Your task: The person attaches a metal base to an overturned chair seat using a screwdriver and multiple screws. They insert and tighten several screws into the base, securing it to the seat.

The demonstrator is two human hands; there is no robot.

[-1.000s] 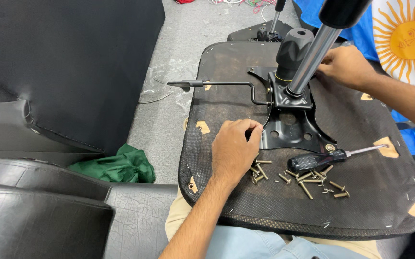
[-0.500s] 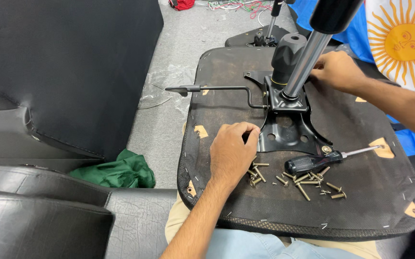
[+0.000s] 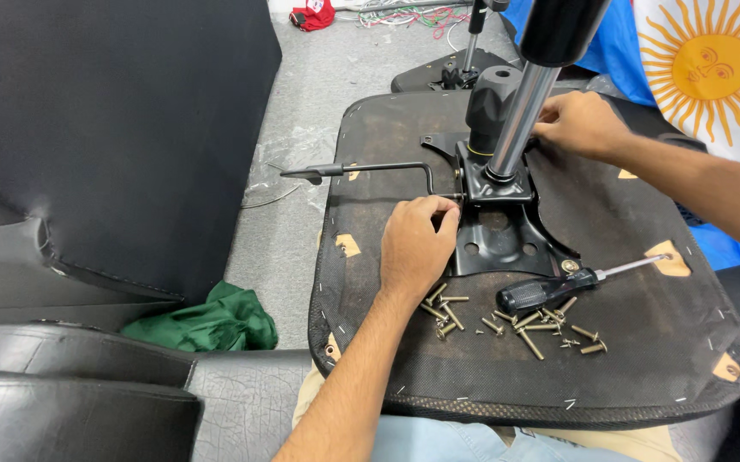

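An upturned chair seat (image 3: 643, 368) lies across my lap. A black metal plate (image 3: 498, 244) sits on it, with a chrome cylinder (image 3: 519, 120) rising from it and a lever (image 3: 370, 168) sticking out left. My left hand (image 3: 417, 248) is at the plate's left edge, fingertips pinched together by the lever's root; what they hold is hidden. My right hand (image 3: 579, 124) grips the plate's far side behind the cylinder. Several loose screws (image 3: 532, 325) and a black-handled screwdriver (image 3: 549, 291) lie on the seat just right of my left hand.
A black padded chair back (image 3: 113, 128) stands at the left, with a green cloth (image 3: 207, 318) on the grey floor beside it. Another chair base (image 3: 447, 73) lies beyond the seat. A blue and white sun flag (image 3: 712, 68) hangs at the right.
My left hand has moved up from the screw pile to the plate's left edge. My right hand has stayed behind the cylinder.
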